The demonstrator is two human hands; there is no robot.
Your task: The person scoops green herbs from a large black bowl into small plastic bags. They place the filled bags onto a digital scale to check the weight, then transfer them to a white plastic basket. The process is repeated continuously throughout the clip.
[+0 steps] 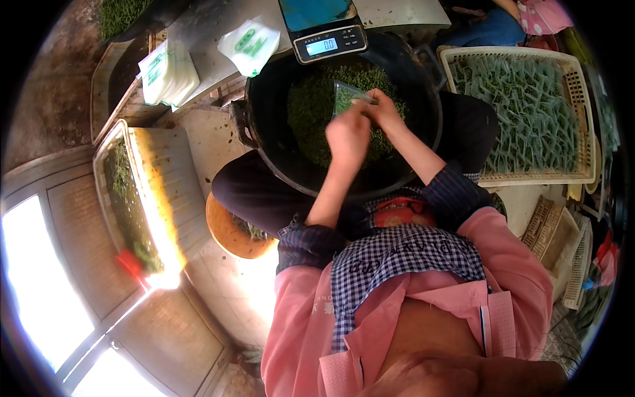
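Note:
A small clear plastic bag [343, 100] with green leafy sprigs inside is between my hands, above a large black tub [268, 124]. My right hand [385, 110] pinches the bag's gathered edge. Blurred, my left hand [348, 133] is closed at the same edge, its fingertips partly hidden. Loose small green leaves [312, 109] fill the bottom of the tub beneath both hands. Just beyond the tub's far rim, a digital scale [330, 44] with a lit display and a blue platform rests on the table.
Flat printed plastic bags [249, 45] and a thick stack of bags [167, 73] lie on the metal table [213, 20]. At right, a cream plastic crate [538, 179] holds many filled bags. An orange basin [218, 226] and a crate of greens [124, 198] are at left. Another person's leg [488, 37] shows top right.

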